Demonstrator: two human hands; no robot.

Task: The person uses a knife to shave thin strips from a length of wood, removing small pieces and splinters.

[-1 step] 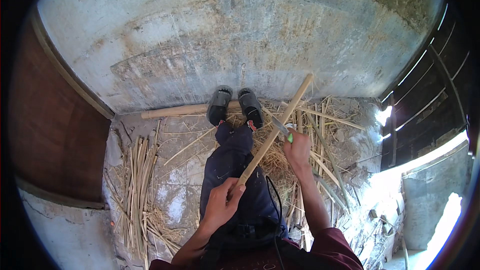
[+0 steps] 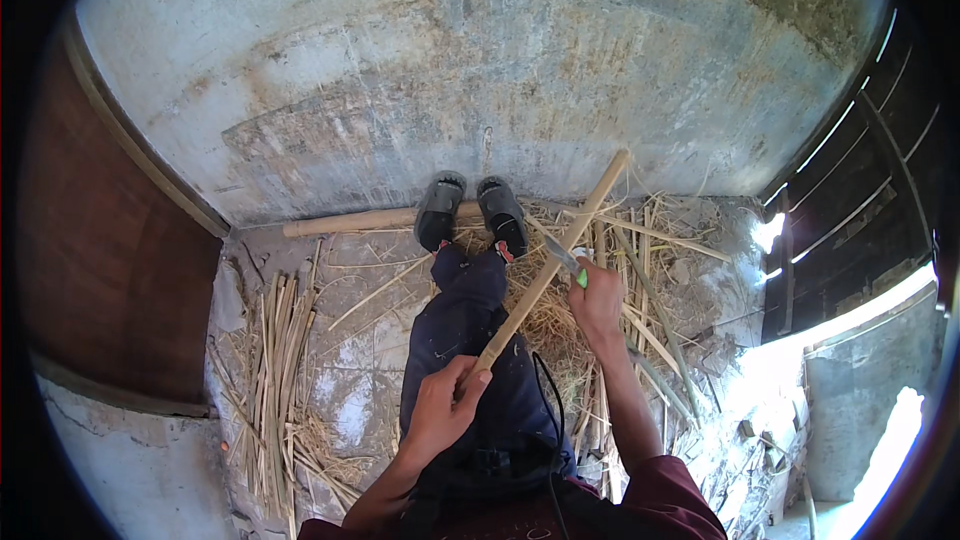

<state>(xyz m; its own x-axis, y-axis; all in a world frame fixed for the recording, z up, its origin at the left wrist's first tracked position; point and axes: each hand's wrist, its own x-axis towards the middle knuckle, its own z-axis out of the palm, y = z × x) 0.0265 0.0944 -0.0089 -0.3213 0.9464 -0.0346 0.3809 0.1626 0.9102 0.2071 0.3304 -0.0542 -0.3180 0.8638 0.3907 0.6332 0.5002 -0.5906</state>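
Note:
A long pale bamboo strip slants from my lap up and away to the right, its far end near the wall. My left hand is closed round its near end, thumb on top. In my right hand is a knife with a green handle, fingers wrapped round it. The knife's blade points up and left and lies across the strip at about its middle; whether its edge bites into the bamboo I cannot tell.
A thick bamboo pole lies along the wall, by my grey shoes. Split bamboo strips are heaped at left, more at right. Shavings cover the floor beneath my hands. A black cable hangs over my lap.
The bamboo strip's far end has shifted very slightly to the right. Both hands keep their grips and are almost in the same place.

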